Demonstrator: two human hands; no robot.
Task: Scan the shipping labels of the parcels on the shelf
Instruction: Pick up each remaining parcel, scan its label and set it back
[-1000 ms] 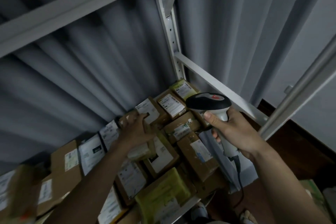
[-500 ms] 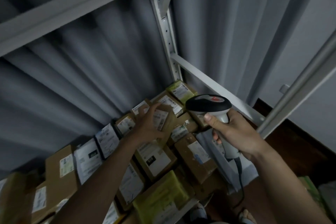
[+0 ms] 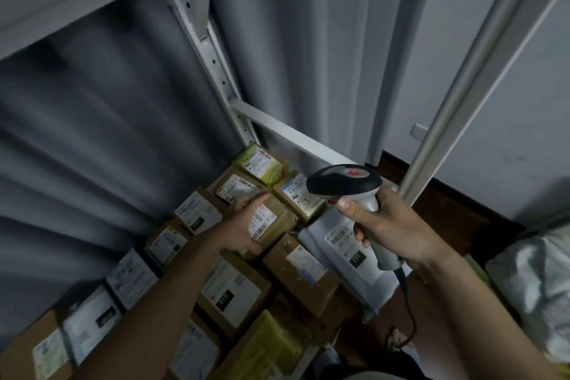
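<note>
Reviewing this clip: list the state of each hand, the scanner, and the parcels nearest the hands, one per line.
Left hand: grips a small brown parcel.
Small brown parcel: held, tilted, barcode label facing up.
Right hand: grips the scanner handle.
Scanner: held above the parcels, head pointing left; cable hanging down.
Grey mailer bag: lying flat on the stack, label up.
Yellow-green parcel: resting at the back corner, label up.

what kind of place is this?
Likely a parcel storeroom or pickup point: labelled parcels packed on a metal shelf, and the right hand holds a corded barcode scanner.
</note>
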